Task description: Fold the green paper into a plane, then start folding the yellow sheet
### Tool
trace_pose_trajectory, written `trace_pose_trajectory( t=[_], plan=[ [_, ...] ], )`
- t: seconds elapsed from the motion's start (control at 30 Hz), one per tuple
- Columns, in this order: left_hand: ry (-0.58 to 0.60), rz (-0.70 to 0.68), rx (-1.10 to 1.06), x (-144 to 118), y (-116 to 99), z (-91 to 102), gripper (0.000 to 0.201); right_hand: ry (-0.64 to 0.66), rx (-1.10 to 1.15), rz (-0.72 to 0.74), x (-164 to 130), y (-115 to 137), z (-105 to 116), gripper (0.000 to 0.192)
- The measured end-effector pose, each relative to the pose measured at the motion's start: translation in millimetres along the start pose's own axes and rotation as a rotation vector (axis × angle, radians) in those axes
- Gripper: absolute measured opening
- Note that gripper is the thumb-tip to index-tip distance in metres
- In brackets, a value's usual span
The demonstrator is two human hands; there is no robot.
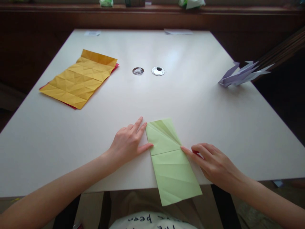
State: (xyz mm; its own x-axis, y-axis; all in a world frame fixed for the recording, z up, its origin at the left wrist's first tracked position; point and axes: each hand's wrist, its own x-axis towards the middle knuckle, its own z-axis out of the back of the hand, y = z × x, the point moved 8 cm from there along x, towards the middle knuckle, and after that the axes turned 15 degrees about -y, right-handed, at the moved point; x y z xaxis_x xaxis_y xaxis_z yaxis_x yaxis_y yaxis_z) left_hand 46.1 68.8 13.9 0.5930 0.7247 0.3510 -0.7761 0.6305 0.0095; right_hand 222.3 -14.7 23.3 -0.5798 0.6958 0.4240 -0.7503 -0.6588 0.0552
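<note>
A long strip of pale green paper (170, 162) lies at the near edge of the white table (190, 105), its long axis running from the person outward and leaning slightly left as it goes away, so the near end hangs over the table's edge toward the lap and the far end points up the table. It is a folded sheet with a sharp crosswise crease about midway, fainter diagonal creases fanning over the near half, and a darker triangular fold at the far right corner. The left hand (128, 141) lies flat on the table against the strip's left edge, fingers stretched out and close together, the thumb tip touching the paper just at the crosswise crease. The right hand (212, 160) is on the strip's right side, its index finger extended so the tip meets the paper's edge at the same crease, the other fingers curled loosely inward and holding nothing. Farther out, to the left, a creased yellow sheet (79, 79) lies on top of a red sheet (71, 105) that shows only at its edges. Near the middle of the table are two small round silvery objects (148, 71). At the far right edge sits a pale purple folded paper figure (241, 74).
</note>
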Motion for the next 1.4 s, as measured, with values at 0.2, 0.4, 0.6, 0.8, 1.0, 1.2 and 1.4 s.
trace_pose_trajectory(
  t=[0.2, 0.4, 0.6, 0.8, 1.0, 1.2, 1.4],
  plan=[
    [-0.013, 0.014, -0.003, 0, -1, 0.6, 0.059, -0.094, 0.057, -0.087, 17, -7, 20, 0.029],
    [-0.007, 0.070, 0.055, 0, 1, 2.1, 0.052, -0.101, 0.189, -0.183, 60, -15, 20, 0.018],
    [-0.052, 0.064, 0.073, 1, 4, 3.8, 0.047, 0.062, 0.212, -0.188, 95, -12, -20, 0.015],
    [-0.135, 0.014, 0.025, 5, 8, 5.6, 0.038, 0.291, 0.222, -0.195, 109, -15, -53, 0.032],
    [-0.161, -0.012, -0.312, 4, 7, -1.5, 0.020, 0.360, 0.351, -0.176, 116, -19, -56, 0.020],
    [-0.178, 0.006, -0.596, 3, 7, -4.5, 0.006, 0.086, 0.136, 0.045, 116, -10, -39, 0.010],
    [-0.153, 0.032, -0.661, 3, 7, -6.4, 0.007, -0.195, 0.039, 0.123, 90, -4, -20, 0.014]
  ],
)
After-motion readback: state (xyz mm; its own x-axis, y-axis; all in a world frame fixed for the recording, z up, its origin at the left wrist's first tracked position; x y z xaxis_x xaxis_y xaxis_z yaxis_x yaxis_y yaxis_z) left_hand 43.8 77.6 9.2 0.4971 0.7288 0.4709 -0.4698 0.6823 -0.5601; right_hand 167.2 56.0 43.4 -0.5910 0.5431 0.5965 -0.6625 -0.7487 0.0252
